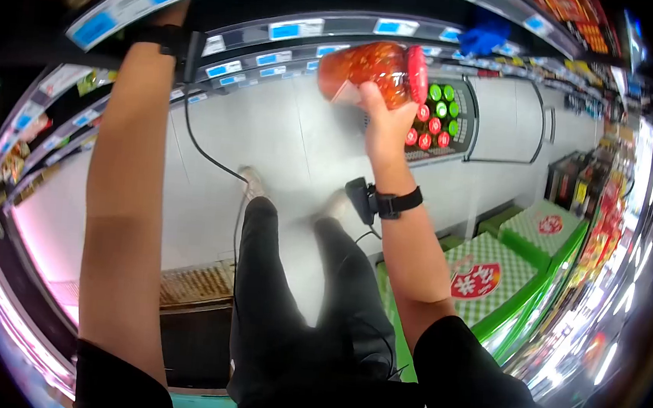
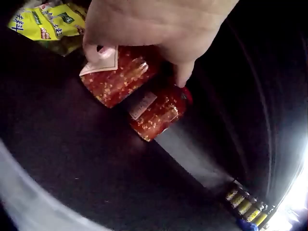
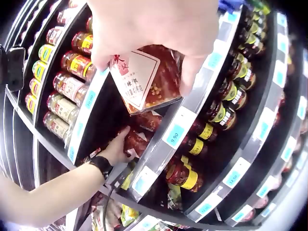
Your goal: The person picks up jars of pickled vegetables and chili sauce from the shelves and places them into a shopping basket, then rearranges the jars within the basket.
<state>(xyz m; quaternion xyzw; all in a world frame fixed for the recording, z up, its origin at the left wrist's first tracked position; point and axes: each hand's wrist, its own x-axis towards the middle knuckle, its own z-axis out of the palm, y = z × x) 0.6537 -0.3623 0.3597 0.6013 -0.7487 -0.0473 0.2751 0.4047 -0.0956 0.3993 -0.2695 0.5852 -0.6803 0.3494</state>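
The head view is taken from above through a wide lens and is aimed steeply down. The legs (image 1: 296,294) and the floor (image 1: 300,148) are seen from well off, and the shelves (image 1: 294,29) are curved along the top edge. The left wrist view is taken from just behind the left hand (image 2: 154,24) and is pointed into a dark bay, very near the shelved jar (image 2: 118,74) gripped there. The right wrist view is taken from behind the right hand (image 3: 149,24), close on the held jar (image 3: 149,79), and is faced at the shelves beyond. The held jar is shared with the head view. The left hand and the shelved jar are shared by both wrist views.
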